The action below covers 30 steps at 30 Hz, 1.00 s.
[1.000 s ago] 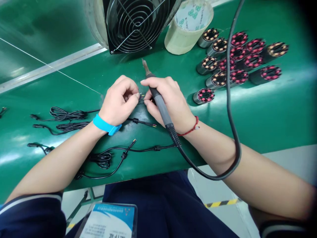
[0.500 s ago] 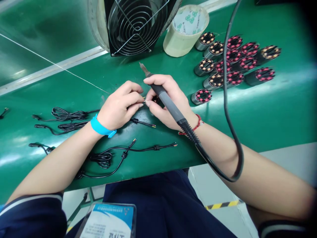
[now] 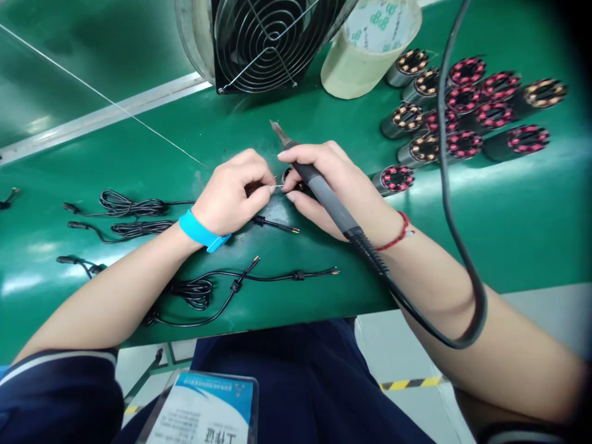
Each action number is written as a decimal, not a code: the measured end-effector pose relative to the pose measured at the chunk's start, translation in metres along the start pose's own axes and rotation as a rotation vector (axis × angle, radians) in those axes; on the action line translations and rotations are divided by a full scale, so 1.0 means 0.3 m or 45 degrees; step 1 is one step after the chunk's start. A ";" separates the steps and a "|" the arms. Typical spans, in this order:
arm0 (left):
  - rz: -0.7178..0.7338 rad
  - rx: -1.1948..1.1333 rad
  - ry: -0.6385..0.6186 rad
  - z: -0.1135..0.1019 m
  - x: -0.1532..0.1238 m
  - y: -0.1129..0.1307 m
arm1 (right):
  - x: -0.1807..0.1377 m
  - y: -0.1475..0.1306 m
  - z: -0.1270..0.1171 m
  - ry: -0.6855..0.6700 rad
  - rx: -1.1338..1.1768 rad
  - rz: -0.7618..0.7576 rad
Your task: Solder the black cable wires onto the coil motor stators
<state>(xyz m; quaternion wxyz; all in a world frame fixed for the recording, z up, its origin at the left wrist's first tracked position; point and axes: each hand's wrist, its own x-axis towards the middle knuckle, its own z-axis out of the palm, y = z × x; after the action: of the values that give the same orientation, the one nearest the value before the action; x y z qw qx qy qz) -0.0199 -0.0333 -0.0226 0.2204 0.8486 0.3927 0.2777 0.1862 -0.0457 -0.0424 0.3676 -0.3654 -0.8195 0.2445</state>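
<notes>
My right hand (image 3: 345,182) is closed around a soldering iron (image 3: 326,196), whose bare tip points up and away to the left. The thumb and fingers of that hand also steady a small motor stator (image 3: 285,177), mostly hidden by them. My left hand (image 3: 231,191) is closed, its thumb and forefinger pinching a thin wire end (image 3: 279,186) beside the stator. Under and below the left hand lie black cables (image 3: 197,293) with stripped, coloured ends.
A fan with a wire guard (image 3: 272,46) stands at the back, with a large tape roll (image 3: 345,68) beside it. Several stators with red or copper windings (image 3: 465,145) stand at the right. The iron's cord (image 3: 444,142) loops over my right forearm. Solder wire (image 3: 102,92) stretches in from the left.
My left fingers have curled in more tightly around the wire. My right hand, with the iron, has shifted slightly right. The whole view has moved a little, so the stators appear farther right.
</notes>
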 end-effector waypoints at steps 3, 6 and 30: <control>-0.020 -0.034 0.025 0.003 0.002 0.001 | 0.012 -0.008 0.015 0.036 0.002 0.108; -0.054 -0.050 0.039 0.005 0.005 0.003 | 0.023 -0.017 0.037 0.147 0.036 0.232; -0.163 -0.003 0.008 0.035 0.000 0.018 | -0.042 -0.075 -0.043 0.813 0.148 0.033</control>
<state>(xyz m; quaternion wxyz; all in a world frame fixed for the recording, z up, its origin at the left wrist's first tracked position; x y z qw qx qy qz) -0.0102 -0.0382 -0.0271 0.2375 0.8206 0.4466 0.2662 0.1928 -0.0676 -0.0248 0.6232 -0.4126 -0.6426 0.1687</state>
